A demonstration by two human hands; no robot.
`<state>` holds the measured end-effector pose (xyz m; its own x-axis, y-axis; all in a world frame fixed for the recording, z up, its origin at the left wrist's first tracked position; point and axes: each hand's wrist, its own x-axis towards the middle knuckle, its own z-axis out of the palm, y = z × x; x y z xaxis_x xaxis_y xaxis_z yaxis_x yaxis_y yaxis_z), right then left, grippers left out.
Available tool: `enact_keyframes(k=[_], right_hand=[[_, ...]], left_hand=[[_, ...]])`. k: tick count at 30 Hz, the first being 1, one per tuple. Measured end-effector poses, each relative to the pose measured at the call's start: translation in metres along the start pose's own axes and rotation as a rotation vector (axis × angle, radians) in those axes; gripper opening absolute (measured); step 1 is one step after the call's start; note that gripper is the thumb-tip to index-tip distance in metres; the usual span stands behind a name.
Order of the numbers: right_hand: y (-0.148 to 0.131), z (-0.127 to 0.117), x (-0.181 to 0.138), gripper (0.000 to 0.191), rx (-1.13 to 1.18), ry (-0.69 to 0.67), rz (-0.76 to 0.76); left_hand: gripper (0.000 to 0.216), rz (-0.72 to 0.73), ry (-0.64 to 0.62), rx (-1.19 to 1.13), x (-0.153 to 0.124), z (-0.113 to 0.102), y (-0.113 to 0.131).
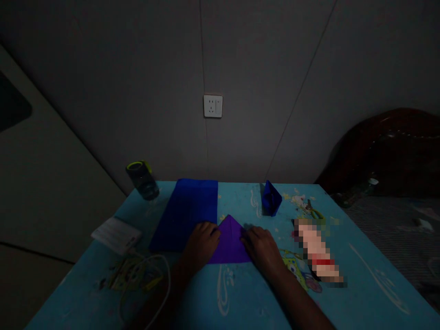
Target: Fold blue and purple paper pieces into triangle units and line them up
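A sheet of purple paper [231,240], folded to a point at the top, lies on the table between my hands. A crease runs down from its peak. My left hand [203,240] is closed on the paper's left edge, its fingers curled; part of the hand lies over a blue sheet [192,206]. On the right edge of the purple paper, my right hand [261,245] is closed with bent fingers, and the fingertips are partly hidden. Behind it stands a folded dark blue paper boat [271,199].
A water bottle [142,181] stands at the back left, near a white power bank [117,235] with a white cable [167,270]. To the right are pliers [315,211] and a blurred-out flat object [318,252]. A wall with a socket [213,106] bounds the blue-covered table [240,293].
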<state>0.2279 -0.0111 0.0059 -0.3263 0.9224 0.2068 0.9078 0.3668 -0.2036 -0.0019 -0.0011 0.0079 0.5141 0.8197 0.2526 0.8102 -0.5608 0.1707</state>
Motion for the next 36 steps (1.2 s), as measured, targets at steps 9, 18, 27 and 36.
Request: enact_keyframes(k=[9,18,27,36], right_hand=[[0.017,-0.011,-0.007,0.021,0.263,-0.11,-0.097],[0.012,-0.009,-0.005,0.016,0.171,-0.021,-0.109],[0.014,-0.005,-0.005,0.02,0.238,0.03,-0.068],[0.025,-0.01,-0.003,0.026,0.6,0.347,0.219]], left_hand=[[0.021,-0.104,0.037,-0.036,-0.006,0.0,-0.008],[0.028,-0.233,0.068,-0.293,-0.002,-0.001,-0.009],[0.026,-0.389,0.108,-0.809,0.0,0.001,-0.007],[0.028,-0.518,0.254,-0.983,0.001,-0.005,-0.007]])
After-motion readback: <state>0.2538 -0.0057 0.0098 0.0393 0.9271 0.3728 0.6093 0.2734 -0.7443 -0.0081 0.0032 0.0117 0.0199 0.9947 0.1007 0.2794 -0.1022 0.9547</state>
